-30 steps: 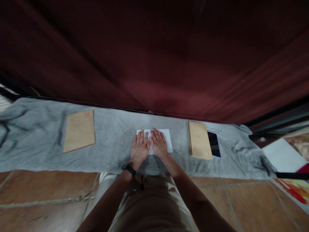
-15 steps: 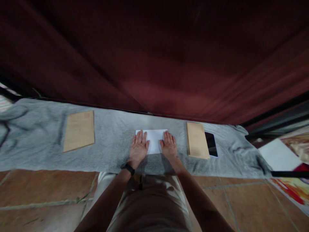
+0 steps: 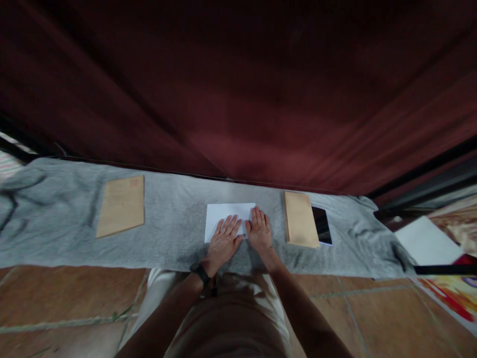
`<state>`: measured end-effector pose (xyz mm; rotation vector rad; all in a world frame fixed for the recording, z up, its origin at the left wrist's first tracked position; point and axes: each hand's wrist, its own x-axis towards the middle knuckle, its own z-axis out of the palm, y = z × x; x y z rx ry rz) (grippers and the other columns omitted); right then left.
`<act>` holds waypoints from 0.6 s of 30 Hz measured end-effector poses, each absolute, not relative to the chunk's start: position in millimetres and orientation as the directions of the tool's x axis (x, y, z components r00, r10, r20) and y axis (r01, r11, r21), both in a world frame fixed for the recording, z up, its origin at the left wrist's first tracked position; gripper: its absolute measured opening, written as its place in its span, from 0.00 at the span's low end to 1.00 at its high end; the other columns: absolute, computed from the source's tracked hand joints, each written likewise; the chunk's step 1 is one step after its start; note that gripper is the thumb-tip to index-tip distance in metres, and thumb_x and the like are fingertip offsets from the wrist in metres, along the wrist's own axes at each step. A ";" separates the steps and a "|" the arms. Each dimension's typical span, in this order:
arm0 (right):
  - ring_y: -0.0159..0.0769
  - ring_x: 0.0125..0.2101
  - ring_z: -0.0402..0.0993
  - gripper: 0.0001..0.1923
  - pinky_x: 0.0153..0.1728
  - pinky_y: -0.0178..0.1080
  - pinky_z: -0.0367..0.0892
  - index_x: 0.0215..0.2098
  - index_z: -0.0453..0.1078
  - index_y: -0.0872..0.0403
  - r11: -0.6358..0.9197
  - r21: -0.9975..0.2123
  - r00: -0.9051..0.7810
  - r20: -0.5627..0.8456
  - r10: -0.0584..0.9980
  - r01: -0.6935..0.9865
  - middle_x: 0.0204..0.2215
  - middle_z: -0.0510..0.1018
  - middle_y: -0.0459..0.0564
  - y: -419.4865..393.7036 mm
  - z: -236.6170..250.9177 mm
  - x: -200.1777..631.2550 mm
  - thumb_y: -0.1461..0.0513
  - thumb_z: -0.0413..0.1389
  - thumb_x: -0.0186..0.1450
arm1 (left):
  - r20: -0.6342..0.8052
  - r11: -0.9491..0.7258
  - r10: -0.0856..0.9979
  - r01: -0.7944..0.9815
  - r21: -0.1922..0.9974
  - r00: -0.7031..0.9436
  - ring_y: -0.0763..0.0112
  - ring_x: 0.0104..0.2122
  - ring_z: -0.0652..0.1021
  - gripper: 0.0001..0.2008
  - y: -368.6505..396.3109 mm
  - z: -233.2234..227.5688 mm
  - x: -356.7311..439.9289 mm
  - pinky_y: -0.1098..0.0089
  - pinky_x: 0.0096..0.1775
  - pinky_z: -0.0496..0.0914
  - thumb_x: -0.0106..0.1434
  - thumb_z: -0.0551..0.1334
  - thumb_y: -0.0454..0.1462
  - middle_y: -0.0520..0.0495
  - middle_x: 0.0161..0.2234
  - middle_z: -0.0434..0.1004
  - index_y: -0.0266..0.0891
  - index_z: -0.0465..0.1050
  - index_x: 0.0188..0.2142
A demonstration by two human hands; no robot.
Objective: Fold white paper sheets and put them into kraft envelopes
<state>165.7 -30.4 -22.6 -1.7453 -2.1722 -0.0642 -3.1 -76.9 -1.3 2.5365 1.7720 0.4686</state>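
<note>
A white sheet of paper [image 3: 218, 215] lies flat on the grey cloth in front of me, maybe folded; I cannot tell. My left hand [image 3: 224, 243] rests palm down on its lower middle part, fingers spread. My right hand [image 3: 260, 230] lies flat over the paper's right edge, fingers stretched out. The two thumbs are close together. A dark watch or band [image 3: 200, 272] circles my left wrist. To the right of my right hand lies a stack of brown envelopes [image 3: 301, 219], partly over a dark phone [image 3: 321, 225]. Further left lies another brown envelope or small pile [image 3: 122, 206].
The grey cloth [image 3: 171, 219] covers a long narrow surface. A dark red fabric wall [image 3: 238, 124] rises right behind it. At the far right are a white board or sheet [image 3: 428, 241] and a colourful printed item [image 3: 452, 298]. Terracotta tiles [image 3: 383, 313] form the floor.
My left hand has slid from the paper's left edge to its lower middle, uncovering the left part. My right hand stays at the right edge. The view has shifted slightly.
</note>
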 end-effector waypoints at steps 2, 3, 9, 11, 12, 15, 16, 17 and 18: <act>0.49 0.68 0.58 0.29 0.68 0.53 0.51 0.72 0.55 0.63 0.237 -0.184 -0.176 0.296 0.939 0.954 0.69 0.62 0.64 -30.1 -22.3 165.5 0.58 0.45 0.76 | 0.242 -0.401 0.902 0.900 0.168 0.357 0.56 0.71 0.58 0.28 -77.5 -1.7 -18.1 0.50 0.70 0.52 0.74 0.52 0.48 0.43 0.71 0.59 0.41 0.61 0.69; 0.49 0.68 0.58 0.29 0.68 0.53 0.51 0.72 0.55 0.63 0.234 -0.186 -0.173 0.294 0.940 0.954 0.69 0.62 0.64 -30.0 -22.3 165.3 0.58 0.46 0.76 | 0.239 -0.423 0.893 0.892 0.160 0.381 0.55 0.71 0.59 0.28 -77.5 -1.8 -27.2 0.50 0.70 0.53 0.74 0.52 0.49 0.43 0.71 0.59 0.42 0.61 0.69; 0.50 0.68 0.59 0.29 0.67 0.53 0.51 0.71 0.57 0.64 0.229 -0.185 -0.162 0.318 0.934 0.956 0.69 0.62 0.64 -30.2 -23.1 164.2 0.58 0.45 0.76 | 0.192 -0.487 0.867 0.865 0.123 0.461 0.60 0.69 0.64 0.28 -78.3 -3.8 -66.5 0.56 0.67 0.60 0.75 0.51 0.49 0.39 0.69 0.63 0.38 0.62 0.68; 0.50 0.67 0.59 0.29 0.67 0.53 0.52 0.71 0.57 0.64 0.232 -0.184 -0.161 0.332 0.930 0.955 0.68 0.63 0.64 -30.1 -23.7 164.4 0.57 0.44 0.76 | 0.168 -0.485 0.869 0.868 0.107 0.465 0.61 0.68 0.65 0.26 -78.0 -5.2 -69.2 0.57 0.67 0.61 0.75 0.50 0.47 0.40 0.68 0.65 0.39 0.63 0.67; 0.50 0.67 0.60 0.29 0.67 0.53 0.52 0.70 0.57 0.64 0.232 -0.184 -0.161 0.336 0.928 0.955 0.68 0.64 0.64 -29.9 -23.9 164.5 0.57 0.44 0.76 | 0.155 -0.486 0.869 0.869 0.097 0.469 0.62 0.68 0.65 0.25 -77.8 -5.7 -69.3 0.58 0.66 0.61 0.75 0.50 0.46 0.41 0.68 0.65 0.40 0.64 0.67; 0.51 0.67 0.61 0.29 0.67 0.53 0.52 0.70 0.58 0.64 0.233 -0.178 -0.162 0.342 0.926 0.956 0.67 0.65 0.64 -29.3 -24.7 164.8 0.56 0.43 0.76 | 0.124 -0.491 0.868 0.869 0.068 0.481 0.63 0.67 0.66 0.23 -77.3 -5.3 -67.4 0.58 0.67 0.60 0.75 0.51 0.42 0.41 0.67 0.67 0.41 0.65 0.66; 0.51 0.66 0.60 0.29 0.66 0.53 0.52 0.70 0.58 0.65 0.233 -0.175 -0.163 0.341 0.926 0.957 0.67 0.65 0.64 -29.1 -24.9 164.8 0.56 0.43 0.76 | 0.115 -0.491 0.868 0.869 0.059 0.483 0.63 0.67 0.67 0.23 -77.3 -4.4 -66.5 0.58 0.67 0.60 0.75 0.51 0.41 0.41 0.67 0.67 0.41 0.65 0.66; 0.51 0.67 0.60 0.29 0.66 0.53 0.52 0.70 0.59 0.65 0.232 -0.173 -0.163 0.341 0.926 0.957 0.67 0.65 0.64 -29.0 -25.1 164.7 0.56 0.43 0.76 | 0.105 -0.491 0.869 0.870 0.051 0.484 0.62 0.67 0.67 0.23 -77.6 -3.1 -65.6 0.58 0.66 0.60 0.74 0.50 0.39 0.41 0.66 0.68 0.41 0.65 0.65; 0.51 0.67 0.60 0.29 0.66 0.53 0.52 0.69 0.59 0.65 0.233 -0.171 -0.164 0.340 0.926 0.957 0.67 0.65 0.64 -29.1 -25.2 164.6 0.56 0.43 0.76 | 0.094 -0.491 0.869 0.870 0.043 0.485 0.62 0.67 0.67 0.22 -78.0 -1.6 -64.6 0.58 0.66 0.60 0.74 0.50 0.38 0.40 0.66 0.68 0.40 0.66 0.65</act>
